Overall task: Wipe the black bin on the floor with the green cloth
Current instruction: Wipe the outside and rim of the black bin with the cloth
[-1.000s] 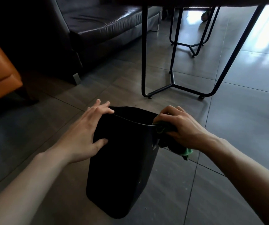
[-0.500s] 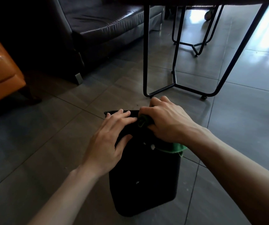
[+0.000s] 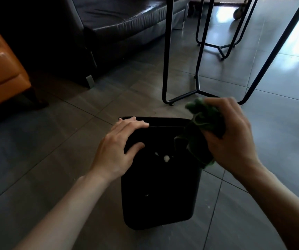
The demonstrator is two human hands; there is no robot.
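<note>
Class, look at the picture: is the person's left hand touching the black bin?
Touching. In the head view the left hand lies on the bin, fingers over its near rim and thumb against its side.

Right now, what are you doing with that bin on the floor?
A person is cleaning the black bin, which stands on the tiled floor near a table's metal legs. The left hand rests on the bin's top edge to steady it. The right hand holds a bunched green cloth at the bin's right rim. White specks show on the bin.
</note>
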